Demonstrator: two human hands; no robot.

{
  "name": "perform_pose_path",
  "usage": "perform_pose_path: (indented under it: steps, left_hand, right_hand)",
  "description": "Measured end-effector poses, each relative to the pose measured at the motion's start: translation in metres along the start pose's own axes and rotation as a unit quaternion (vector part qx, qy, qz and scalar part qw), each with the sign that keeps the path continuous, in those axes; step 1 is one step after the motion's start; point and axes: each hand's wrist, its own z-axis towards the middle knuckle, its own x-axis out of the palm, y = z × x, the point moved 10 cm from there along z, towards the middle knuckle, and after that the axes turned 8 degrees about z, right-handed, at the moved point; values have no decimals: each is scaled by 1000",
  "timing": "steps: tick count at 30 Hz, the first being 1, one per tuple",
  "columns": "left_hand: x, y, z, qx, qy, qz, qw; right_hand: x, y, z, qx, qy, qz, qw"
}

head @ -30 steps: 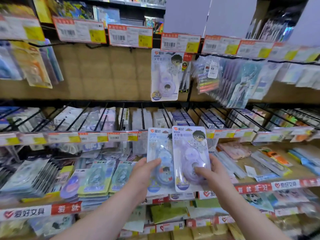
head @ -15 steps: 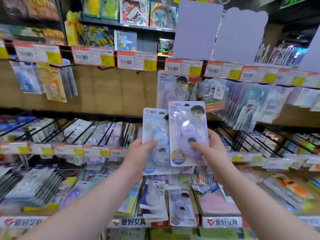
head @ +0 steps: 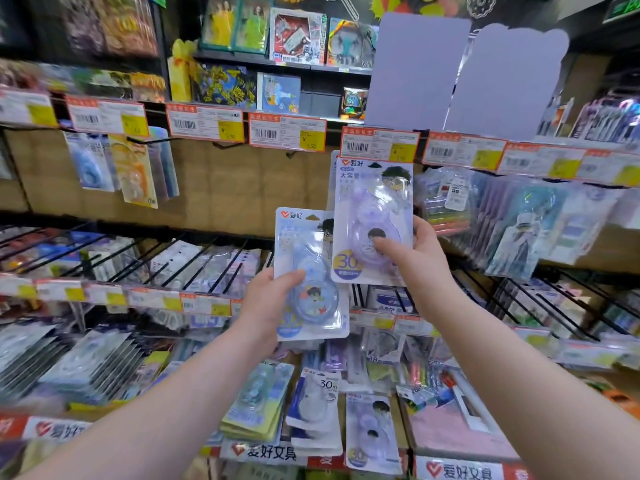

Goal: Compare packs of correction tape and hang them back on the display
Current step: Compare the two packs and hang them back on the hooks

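Starting on the left: the left hand [head: 266, 303] sits well below and to the left of the orange price tag [head: 379, 147]. Its thumb is across the front of the blue pack [head: 311, 271] of correction tape and its fingers are out of sight behind the card. That's a pinch on the lower left edge, and I'd say it's low so the printed face stays readable. The blue pack stands upright, below-left of the tag, parked at waist level of the display. Its right edge is tucked behind the next card.

Moving right, here's the purple pack [head: 372, 220], upright and held high, its top edge just under that same tag. A sliver of a matching card peeks out at its top left corner, so this looks like its home peg. The peg itself is hidden behind the card.

Further right, the right hand [head: 419, 258], below the tag and a touch right of it, grips the purple pack. The thumb presses on the clear blister and the fingers wrap the right edge. Holding it from the lower half leaves the top of the card free, which is what hanging it calls for. My call is that the comparing is done, the purple one goes up first, and the blue one waits.
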Motion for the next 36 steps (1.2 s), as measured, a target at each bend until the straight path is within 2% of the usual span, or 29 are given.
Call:
perform_pose_path:
  steps: [14, 20, 24, 30, 33, 36]
  left_hand:
    - [-35, -1, 2, -1, -62, 24, 998]
    - [-46, -3, 1, -2, -70, 14, 997]
    - [-43, -5, -1, -1, -65, 18, 998]
    - [-35, -9, -3, 5, -45, 7, 999]
    - [-27, -12, -1, 11, -27, 7, 1000]
    - [-15, -14, 2, 22, -3, 11, 1000]
  right_hand:
    - [10, -5, 16, -18, -9, -32, 999]
    - [16, -15, 39, 17, -14, -45, 999]
    - [17, -16, 58, 23, -24, -91, 995]
    - [15, -14, 59, 22, -17, -218, 976]
    - [13, -6, 49, 0, -16, -252, 968]
    - [26, -10, 26, 11, 48, -221, 974]
